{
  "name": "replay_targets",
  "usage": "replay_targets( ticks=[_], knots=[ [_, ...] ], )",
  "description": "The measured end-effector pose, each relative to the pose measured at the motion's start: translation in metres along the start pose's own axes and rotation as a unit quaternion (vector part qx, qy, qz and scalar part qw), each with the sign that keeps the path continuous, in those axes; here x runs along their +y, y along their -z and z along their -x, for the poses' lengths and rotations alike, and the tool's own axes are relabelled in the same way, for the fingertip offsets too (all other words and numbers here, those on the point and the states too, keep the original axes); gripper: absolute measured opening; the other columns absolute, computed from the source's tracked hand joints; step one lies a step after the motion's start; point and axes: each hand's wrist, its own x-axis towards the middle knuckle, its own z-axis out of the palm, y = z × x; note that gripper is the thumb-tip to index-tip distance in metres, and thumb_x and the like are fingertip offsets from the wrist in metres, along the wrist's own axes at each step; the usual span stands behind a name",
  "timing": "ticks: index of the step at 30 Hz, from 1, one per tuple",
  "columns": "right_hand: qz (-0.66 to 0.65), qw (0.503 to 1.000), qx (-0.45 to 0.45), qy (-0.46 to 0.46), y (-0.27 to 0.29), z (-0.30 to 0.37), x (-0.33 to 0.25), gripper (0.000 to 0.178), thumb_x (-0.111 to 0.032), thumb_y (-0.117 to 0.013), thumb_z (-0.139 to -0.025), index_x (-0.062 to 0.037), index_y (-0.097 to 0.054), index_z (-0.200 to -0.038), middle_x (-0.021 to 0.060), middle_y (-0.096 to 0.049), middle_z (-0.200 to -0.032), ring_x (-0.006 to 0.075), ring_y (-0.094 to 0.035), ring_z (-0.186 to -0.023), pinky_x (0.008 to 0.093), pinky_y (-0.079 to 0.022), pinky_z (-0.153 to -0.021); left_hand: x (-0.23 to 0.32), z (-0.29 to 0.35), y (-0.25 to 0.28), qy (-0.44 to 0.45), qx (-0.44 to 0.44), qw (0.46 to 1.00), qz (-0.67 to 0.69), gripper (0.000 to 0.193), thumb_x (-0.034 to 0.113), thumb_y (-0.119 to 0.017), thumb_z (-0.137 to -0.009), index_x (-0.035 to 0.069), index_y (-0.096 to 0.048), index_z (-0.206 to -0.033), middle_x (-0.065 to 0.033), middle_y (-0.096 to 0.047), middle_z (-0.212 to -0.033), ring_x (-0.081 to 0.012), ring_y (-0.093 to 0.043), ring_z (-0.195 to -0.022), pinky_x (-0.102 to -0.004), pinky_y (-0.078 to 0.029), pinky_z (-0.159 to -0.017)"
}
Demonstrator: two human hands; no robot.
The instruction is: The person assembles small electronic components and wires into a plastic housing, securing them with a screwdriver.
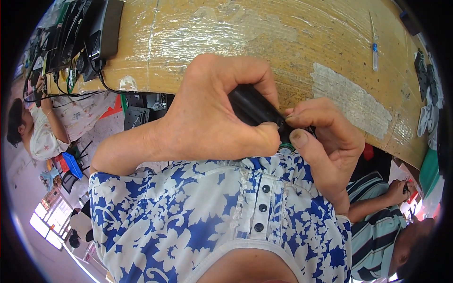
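Observation:
My left hand point(207, 111) is closed around a black cylindrical housing point(252, 106), with the thumb along its near side and the fingers curled over the far side. The housing slants down toward the right, above the table's near edge. At its lower right end my right hand point(328, 141) is closed, thumb and forefinger pinching the end of the housing. A small round part with a green and silvery rim point(286, 147) shows just below that end. The fingers hide whether a separate small piece sits between the right fingertips.
Worn clear film covers the yellow-brown table point(226, 28), with a pale tape patch point(349, 99) at right. Beyond it lies a screwdriver with a blue and clear handle point(375, 56). Black devices point(111, 30) and cables stand at far left. Co-workers sit at left point(45, 127) and right point(373, 221).

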Motion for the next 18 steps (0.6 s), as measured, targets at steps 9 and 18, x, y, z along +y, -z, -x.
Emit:
replay_targets(
  ticks=[9,18],
  knots=[
    [-0.127,0.982,-0.002,-0.138,-0.006,-0.007,-0.013,0.018,0.009,-0.069,-0.076,0.0062,-0.069,-0.094,0.011,-0.067,-0.091,0.0148,-0.063,-0.083,0.0264,-0.047,-0.077,0.003,0.006,0.003,-0.02,-0.009,1.0,-0.003,0.015,0.002,-0.072,-0.063,0.004,-0.064,-0.076,0.0011,-0.062,-0.07,-0.0028,-0.055,-0.063,-0.0197,-0.041,-0.053],
    [0.071,0.997,-0.025,0.028,-0.001,0.001,-0.009,0.019,0.006,-0.067,-0.074,0.0051,-0.069,-0.092,0.0157,-0.065,-0.094,0.025,-0.061,-0.091,0.0399,-0.051,-0.09,0.003,0.009,0.005,-0.046,-0.01,0.999,-0.006,0.017,0.001,-0.072,-0.063,0.002,-0.065,-0.079,-0.0002,-0.063,-0.072,-0.0034,-0.056,-0.063,-0.0201,-0.042,-0.054]
  ],
)
